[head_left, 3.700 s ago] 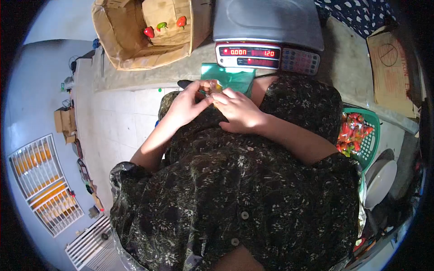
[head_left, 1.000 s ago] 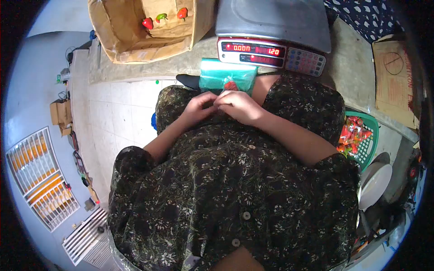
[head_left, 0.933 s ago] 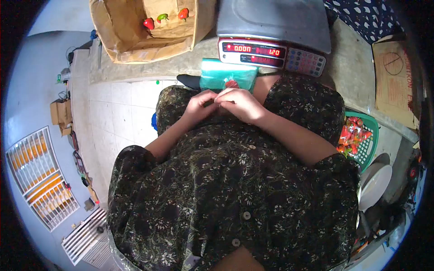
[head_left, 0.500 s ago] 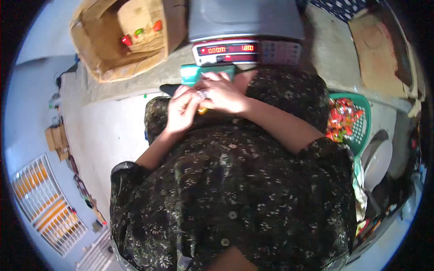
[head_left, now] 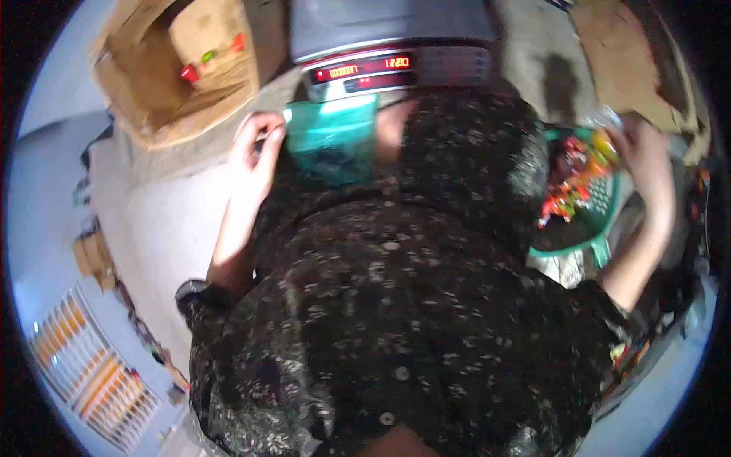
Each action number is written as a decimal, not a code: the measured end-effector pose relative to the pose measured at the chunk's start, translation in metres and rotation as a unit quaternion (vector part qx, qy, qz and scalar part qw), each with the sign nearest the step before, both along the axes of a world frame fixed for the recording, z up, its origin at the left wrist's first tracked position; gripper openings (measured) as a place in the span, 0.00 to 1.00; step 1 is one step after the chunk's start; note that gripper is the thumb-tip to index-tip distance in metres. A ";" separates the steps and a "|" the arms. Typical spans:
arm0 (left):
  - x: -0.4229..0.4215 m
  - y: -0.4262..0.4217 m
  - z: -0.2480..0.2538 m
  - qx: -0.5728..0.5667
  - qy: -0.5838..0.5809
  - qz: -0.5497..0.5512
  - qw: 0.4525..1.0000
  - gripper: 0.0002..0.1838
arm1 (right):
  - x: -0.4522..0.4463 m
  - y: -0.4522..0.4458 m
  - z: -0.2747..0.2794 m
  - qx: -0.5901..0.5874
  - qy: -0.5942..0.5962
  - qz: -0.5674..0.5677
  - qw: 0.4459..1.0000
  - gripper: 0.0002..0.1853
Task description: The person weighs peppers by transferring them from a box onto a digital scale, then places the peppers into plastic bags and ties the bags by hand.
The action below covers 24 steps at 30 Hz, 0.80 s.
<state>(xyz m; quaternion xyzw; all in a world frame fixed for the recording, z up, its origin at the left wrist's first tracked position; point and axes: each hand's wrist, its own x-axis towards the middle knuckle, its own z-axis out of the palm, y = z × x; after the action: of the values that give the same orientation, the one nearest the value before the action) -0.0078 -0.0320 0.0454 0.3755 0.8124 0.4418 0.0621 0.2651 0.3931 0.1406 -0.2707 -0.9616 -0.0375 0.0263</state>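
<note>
My right hand [head_left: 646,156] is at the right, over the rim of a green plastic basket [head_left: 601,202]. Its fingers grip a clear plastic packet of peppers [head_left: 603,146], yellow and orange, at the basket's edge. Red, orange and green peppers in shiny clear packets [head_left: 567,183] fill part of the basket. My left hand [head_left: 257,145] is raised beside a green plastic pouch [head_left: 335,141] lying by my lap. Its fingers are half curled, with a dark gap between thumb and forefinger; I see nothing held there.
A digital scale [head_left: 392,34] with lit red figures stands ahead of me. Left of it, an open cardboard box [head_left: 141,99] holds a few red and green peppers. Torn cardboard [head_left: 624,61] lies at the far right. A white barred panel [head_left: 91,365] is at lower left.
My hands were together over my lap around a small shiny packet. They have parted: the right reached out to the basket with a packet, the left moved left. The green pouch shows more fully.
</note>
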 end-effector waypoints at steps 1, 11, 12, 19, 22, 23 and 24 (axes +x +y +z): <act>-0.005 0.000 0.001 0.009 0.014 0.017 1.000 0.03 | 0.012 0.008 0.000 0.000 -0.009 -0.002 1.000 0.17; -0.202 -0.063 -0.007 0.089 -0.105 0.184 0.973 0.06 | -0.026 -0.027 -0.027 -0.074 0.024 0.062 0.995 0.17; -0.223 -0.072 -0.021 0.044 -0.104 0.192 0.975 0.07 | -0.038 -0.038 -0.028 -0.087 0.033 0.077 0.993 0.17; -0.322 -0.091 -0.094 -0.256 -0.113 0.230 0.932 0.16 | -0.133 -0.106 -0.059 -0.197 0.076 0.179 0.961 0.18; -0.366 -0.099 -0.133 -0.380 0.015 0.260 0.887 0.35 | -0.172 -0.140 -0.075 -0.257 0.089 0.206 0.940 0.18; -0.373 -0.121 -0.114 -0.379 0.065 0.290 0.877 0.40 | -0.182 -0.165 -0.050 -0.266 0.088 0.217 0.935 0.18; -0.353 -0.105 -0.088 -0.407 -0.033 0.315 0.857 0.50 | -0.196 -0.176 -0.057 -0.285 0.089 0.229 0.927 0.19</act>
<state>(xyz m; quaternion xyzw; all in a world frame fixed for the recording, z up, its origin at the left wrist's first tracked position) -0.3612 -0.1370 -0.0425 0.0264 0.9921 0.0800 0.0933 0.0692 0.2170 0.0837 -0.0418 -0.9614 0.2690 0.0411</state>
